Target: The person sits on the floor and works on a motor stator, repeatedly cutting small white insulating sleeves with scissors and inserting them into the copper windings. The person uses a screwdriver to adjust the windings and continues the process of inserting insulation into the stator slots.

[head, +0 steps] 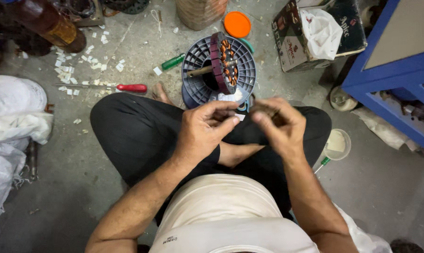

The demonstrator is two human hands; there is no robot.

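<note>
The left hand (205, 129) pinches a small white slip of paper-like material (240, 117) between thumb and fingers, while the right hand (278, 125), blurred, closes around a small dark object (267, 110) that cannot be made out; both are raised over the crossed legs, close together for fine work. Just beyond the hands, a dark maroon motor stator with copper windings (224, 62) stands on edge on a grey plastic spool (244, 86), its shaft pointing left. Further left on the floor lies a red-handled screwdriver (131, 87), lengthwise left to right.

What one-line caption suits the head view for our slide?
Seated cross-legged, a person pinches a small white slip between left hand and right hand, before a wound motor stator on a grey spool.
</note>
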